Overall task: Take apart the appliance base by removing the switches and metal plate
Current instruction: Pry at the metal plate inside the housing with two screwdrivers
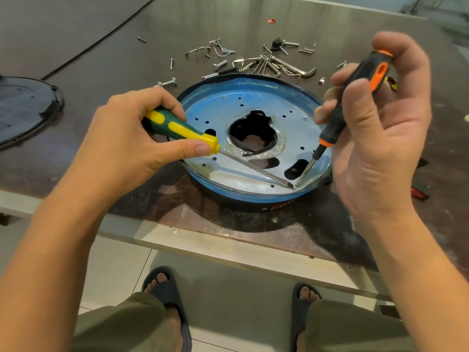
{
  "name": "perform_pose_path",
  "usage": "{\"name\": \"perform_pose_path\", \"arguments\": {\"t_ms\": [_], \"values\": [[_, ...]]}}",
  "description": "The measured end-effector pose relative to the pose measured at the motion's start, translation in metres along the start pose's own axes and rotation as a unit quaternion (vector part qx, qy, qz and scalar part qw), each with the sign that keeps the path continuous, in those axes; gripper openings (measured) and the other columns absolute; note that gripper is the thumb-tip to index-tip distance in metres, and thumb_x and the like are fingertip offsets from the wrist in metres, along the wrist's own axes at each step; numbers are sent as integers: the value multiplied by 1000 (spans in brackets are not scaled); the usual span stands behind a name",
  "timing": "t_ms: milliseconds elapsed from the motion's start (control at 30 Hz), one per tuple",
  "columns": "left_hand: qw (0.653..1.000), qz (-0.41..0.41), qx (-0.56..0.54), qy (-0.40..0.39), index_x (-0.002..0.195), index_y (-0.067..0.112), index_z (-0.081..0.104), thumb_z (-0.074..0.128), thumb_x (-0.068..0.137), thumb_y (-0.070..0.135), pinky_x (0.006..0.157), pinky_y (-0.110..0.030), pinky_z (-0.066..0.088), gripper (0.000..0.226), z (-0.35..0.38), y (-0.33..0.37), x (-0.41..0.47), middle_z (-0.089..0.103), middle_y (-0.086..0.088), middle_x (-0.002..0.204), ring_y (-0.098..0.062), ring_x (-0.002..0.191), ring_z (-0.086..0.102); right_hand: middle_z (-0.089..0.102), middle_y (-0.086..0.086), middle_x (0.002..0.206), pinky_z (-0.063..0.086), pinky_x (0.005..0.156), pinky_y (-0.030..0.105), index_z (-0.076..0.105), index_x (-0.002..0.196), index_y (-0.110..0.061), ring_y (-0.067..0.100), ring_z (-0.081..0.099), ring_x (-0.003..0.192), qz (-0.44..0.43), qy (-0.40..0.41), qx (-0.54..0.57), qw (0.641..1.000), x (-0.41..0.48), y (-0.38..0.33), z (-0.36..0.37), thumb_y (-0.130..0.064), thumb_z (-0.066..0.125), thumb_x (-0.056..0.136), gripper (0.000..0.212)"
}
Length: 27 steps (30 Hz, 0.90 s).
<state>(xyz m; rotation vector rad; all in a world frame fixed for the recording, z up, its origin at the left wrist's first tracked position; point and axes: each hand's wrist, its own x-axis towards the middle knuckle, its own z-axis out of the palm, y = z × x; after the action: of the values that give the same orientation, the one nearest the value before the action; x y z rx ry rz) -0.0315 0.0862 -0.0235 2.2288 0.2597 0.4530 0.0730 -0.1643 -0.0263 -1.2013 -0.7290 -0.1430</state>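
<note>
The round appliance base [236, 194] lies near the table's front edge, its blue rim up. Inside it sits a silvery metal plate [297, 138] with small holes and a jagged dark opening in the middle. My left hand [132, 138] grips a green and yellow screwdriver [177, 129], its long shaft slanting down to the right. My right hand [375, 128] holds a black and orange screwdriver [355, 95] almost upright. Both tips meet at the plate's near right edge, against the rim. No switches can be made out.
Loose screws, bolts and bent metal clips [261, 63] lie scattered behind the base. A dark round cover [25, 107] rests at the table's left. Small red and black pieces [421, 191] sit at the right edge. The table's front edge [203, 247] runs just below the base.
</note>
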Motion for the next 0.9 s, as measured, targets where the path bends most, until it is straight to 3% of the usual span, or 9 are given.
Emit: {"name": "perform_pose_path", "arguments": {"t_ms": [133, 367, 500, 667, 767, 900], "values": [[1000, 5, -6, -4, 91, 32, 66, 75, 48, 83, 59, -31, 54, 67, 0, 0, -1, 69, 18, 79, -4, 60, 61, 45, 12, 100, 50, 71, 40, 46, 130, -14, 26, 50, 80, -11, -4, -26, 1000, 3, 1, 0, -12, 65, 98, 37], [1000, 0, -12, 4, 90, 32, 66, 76, 47, 82, 63, -31, 54, 66, 2, -2, 0, 70, 16, 77, -4, 59, 60, 59, 15, 114, 49, 79, 41, 32, 148, 1, 23, 60, 83, 5, -38, -9, 999, 2, 4, -4, -2, 41, 108, 41], [1000, -3, -11, 1, 89, 32, 66, 75, 46, 82, 64, -31, 54, 67, 2, -2, 1, 70, 15, 77, -4, 60, 60, 59, 19, 117, 50, 80, 39, 28, 148, 0, 25, 61, 81, 6, -60, -8, 998, 2, 2, -4, -1, 31, 109, 39], [1000, -3, -1, 1, 89, 31, 66, 74, 47, 82, 63, -31, 54, 67, 2, -1, 0, 69, 16, 79, -3, 63, 61, 53, 15, 106, 47, 71, 41, 42, 135, -11, 27, 51, 82, 16, -35, -13, 999, 2, -1, 0, -8, 47, 106, 30], [1000, -5, 3, 0, 90, 29, 66, 79, 50, 77, 64, -33, 54, 64, 3, 0, 0, 69, 15, 79, -4, 63, 60, 46, 12, 102, 42, 81, 44, 42, 139, -5, 32, 41, 91, 22, -42, -20, 999, 3, 1, 1, -3, 54, 102, 39], [1000, -10, 6, 0, 90, 27, 66, 78, 52, 67, 69, -40, 56, 57, 4, 0, -1, 68, 5, 76, -14, 68, 61, 62, 13, 109, 48, 80, 39, 38, 148, -4, 25, 58, 89, 64, -38, 2, 997, 4, -1, -3, -4, 38, 109, 39]]}}
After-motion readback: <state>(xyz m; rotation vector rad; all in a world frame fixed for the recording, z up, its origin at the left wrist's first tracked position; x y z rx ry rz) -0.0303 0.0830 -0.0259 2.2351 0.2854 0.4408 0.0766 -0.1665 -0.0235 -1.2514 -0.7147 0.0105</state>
